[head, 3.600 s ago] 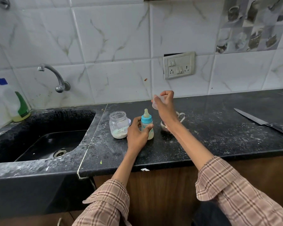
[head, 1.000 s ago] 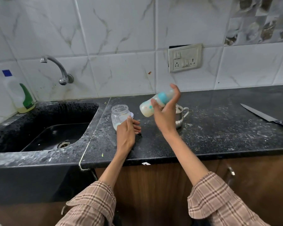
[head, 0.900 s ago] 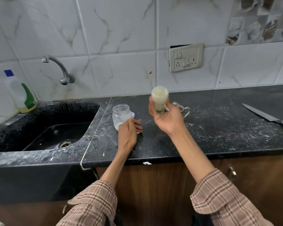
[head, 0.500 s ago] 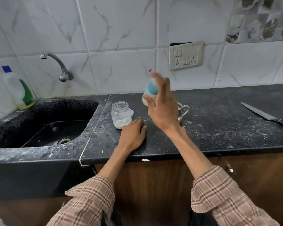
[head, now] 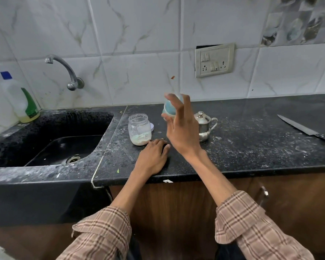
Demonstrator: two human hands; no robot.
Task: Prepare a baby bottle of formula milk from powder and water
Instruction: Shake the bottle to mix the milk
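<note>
My right hand [head: 182, 128] is raised above the counter and grips the baby bottle [head: 169, 107], whose blue collar shows blurred behind my fingers. Most of the bottle is hidden by the hand. My left hand [head: 153, 156] rests flat on the black counter [head: 251, 143], fingers relaxed, just right of a clear jar [head: 139, 128] with white powder at its bottom. A small steel pot with lid and handle [head: 204, 126] stands behind my right hand.
A black sink [head: 51, 141] with a wall tap [head: 64, 70] lies to the left, a dish-soap bottle [head: 20, 98] at its far corner. A knife [head: 306, 131] lies at the counter's right. A small white lid [head: 152, 127] sits behind the jar.
My right hand has been swinging the bottle back and forth above the counter, tipping it sideways and upright. My left hand let go of the bottle and settled flat on the counter.
</note>
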